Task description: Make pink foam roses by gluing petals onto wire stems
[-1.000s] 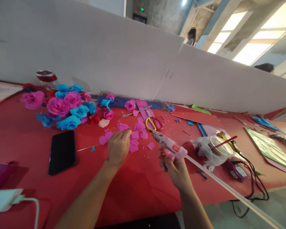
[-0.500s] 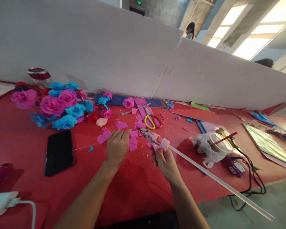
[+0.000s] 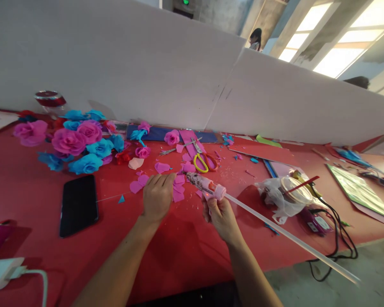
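Note:
My right hand [image 3: 222,215] grips a pink glue gun [image 3: 208,185]. Its nozzle end is dark and crusted and points left, and a long translucent glue stick [image 3: 284,232] sticks out of its back end. Just left of the nozzle, my left hand [image 3: 158,196] is closed with its fingers curled down; whatever is in them is hidden. A thin pale line, perhaps a wire, runs from that hand toward the phone. Pink paper petals [image 3: 178,192] lie around and beneath the left hand. Beyond the gun lie scissors [image 3: 200,162] with one yellow and one red handle loop.
Finished paper flowers [image 3: 71,141] in pink, blue and red crowd the left. A black phone [image 3: 79,205] lies nearer. To the right are a lidded cup [image 3: 296,192] in a plastic bag and a purple box with black cords [image 3: 320,224]. A white partition [image 3: 115,64] bounds the back.
The glue gun has shifted very slightly left, its nozzle closer to my left hand. The rear end of the glue stick has swung a little up and left. My left hand stays nearly still.

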Motion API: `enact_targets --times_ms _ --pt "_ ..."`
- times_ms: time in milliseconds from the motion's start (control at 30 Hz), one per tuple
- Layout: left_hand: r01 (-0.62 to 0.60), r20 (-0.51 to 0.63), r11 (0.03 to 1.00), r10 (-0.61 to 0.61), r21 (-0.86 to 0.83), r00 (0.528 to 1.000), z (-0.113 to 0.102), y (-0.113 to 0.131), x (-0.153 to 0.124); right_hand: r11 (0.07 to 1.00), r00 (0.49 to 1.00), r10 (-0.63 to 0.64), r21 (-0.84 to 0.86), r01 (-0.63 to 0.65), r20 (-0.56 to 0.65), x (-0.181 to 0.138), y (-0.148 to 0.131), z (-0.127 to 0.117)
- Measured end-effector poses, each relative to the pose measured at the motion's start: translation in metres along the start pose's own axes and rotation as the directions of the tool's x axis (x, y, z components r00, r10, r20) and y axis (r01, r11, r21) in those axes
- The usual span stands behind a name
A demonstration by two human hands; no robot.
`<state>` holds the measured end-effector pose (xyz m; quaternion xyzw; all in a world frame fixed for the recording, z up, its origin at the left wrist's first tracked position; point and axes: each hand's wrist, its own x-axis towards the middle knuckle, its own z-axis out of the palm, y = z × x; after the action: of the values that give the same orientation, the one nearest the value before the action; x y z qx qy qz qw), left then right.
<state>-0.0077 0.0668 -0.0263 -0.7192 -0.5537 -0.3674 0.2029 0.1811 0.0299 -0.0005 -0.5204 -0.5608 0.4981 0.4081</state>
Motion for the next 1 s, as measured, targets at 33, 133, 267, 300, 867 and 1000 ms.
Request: enact_targets --times_ms 33,133,267,300,867,1000 --pt "0.003 -0.002 1.0 -0.003 -0.002 1.0 0.001 0.0 0.0 1.0 1.0 -0.002 -0.001 0.002 0.004 -0.001 -0.002 -0.001" --pt "0.021 -0.018 1.0 -0.021 -0.015 1.0 0.002 -0.002 0.0 0.999 1.0 -0.03 -0.017 0.031 0.005 -0.003 -0.004 -0.011" --pt "0.06 -0.027 0.998 -0.061 -0.027 0.998 0.0 -0.006 0.003 0.951 0.994 -0.102 -0.296 0.09 -0.026 0.011 0.006 -0.049" --pt "0.068 -0.039 0.997 -0.069 -0.031 0.997 -0.002 -0.007 0.005 0.899 0.987 -0.14 -0.427 0.097 -0.072 0.018 0.012 -0.06" --pt "-0.164 -0.084 0.983 0.158 -0.078 0.984 -0.011 -0.009 0.004 0.259 0.742 -0.231 -0.695 0.671 0.63 0.065 -0.102 -0.019" --pt "-0.169 -0.082 0.981 0.162 -0.092 0.983 -0.011 -0.009 0.004 0.195 0.713 -0.195 -0.686 0.701 0.673 0.076 -0.111 -0.016"
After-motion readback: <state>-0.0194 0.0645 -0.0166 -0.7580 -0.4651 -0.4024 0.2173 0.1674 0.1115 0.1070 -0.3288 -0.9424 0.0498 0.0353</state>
